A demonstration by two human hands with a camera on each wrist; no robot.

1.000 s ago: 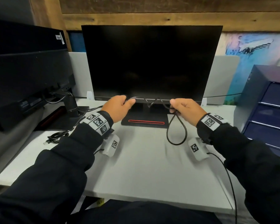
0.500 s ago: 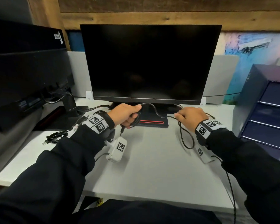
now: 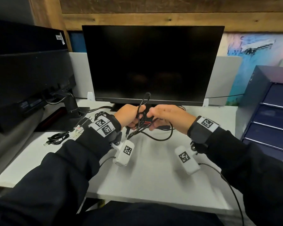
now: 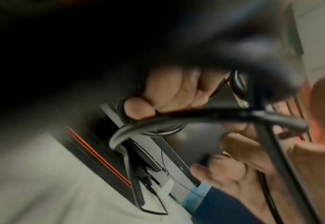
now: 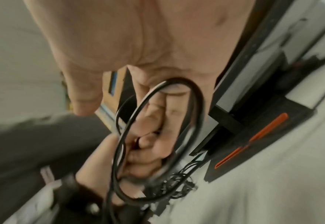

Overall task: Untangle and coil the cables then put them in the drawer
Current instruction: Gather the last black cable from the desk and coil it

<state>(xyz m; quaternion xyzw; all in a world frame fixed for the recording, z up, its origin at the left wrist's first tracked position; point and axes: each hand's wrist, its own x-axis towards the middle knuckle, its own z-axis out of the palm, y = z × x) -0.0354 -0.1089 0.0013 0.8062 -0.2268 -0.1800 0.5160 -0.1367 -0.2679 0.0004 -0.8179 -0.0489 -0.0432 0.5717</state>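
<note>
I see both forearms in dark sleeves reaching forward, the two hands close together at the middle. My left hand (image 3: 131, 116) is curled into a fist, gripping a black cable (image 3: 143, 101) whose loop stands up above the knuckles. My right hand (image 3: 168, 117) is palm down, fingers (image 3: 151, 111) bent toward the left one, and pinches the same cable.

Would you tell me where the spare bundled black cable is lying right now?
In the head view, the bundled cable lies on the white desk at the left, beside the left sleeve.
</note>
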